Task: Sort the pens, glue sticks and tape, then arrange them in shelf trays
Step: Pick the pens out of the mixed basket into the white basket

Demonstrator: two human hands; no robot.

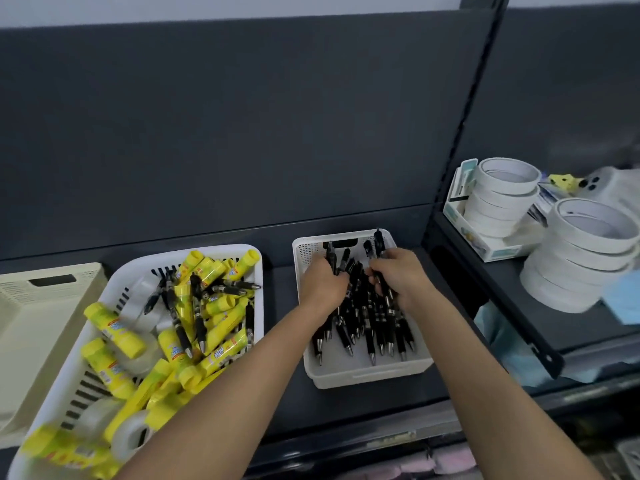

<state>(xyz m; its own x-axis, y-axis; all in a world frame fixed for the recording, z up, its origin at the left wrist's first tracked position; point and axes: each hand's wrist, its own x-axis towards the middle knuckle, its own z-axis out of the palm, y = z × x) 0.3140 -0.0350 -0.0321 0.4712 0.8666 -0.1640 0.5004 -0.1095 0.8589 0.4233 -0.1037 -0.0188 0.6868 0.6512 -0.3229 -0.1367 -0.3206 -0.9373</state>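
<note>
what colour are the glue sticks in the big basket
The glue sticks are bright yellow, seen best in the head view.

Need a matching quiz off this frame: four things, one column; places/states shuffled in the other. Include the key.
Column A
1. glue sticks
2. tape stacks
3. beige tray
4. left hand

Column B
a. grips pens in the small tray
b. far left, at the frame edge
c. piled in the slotted basket
d. on the right shelf

Pairs: 1-c, 2-d, 3-b, 4-a
</note>
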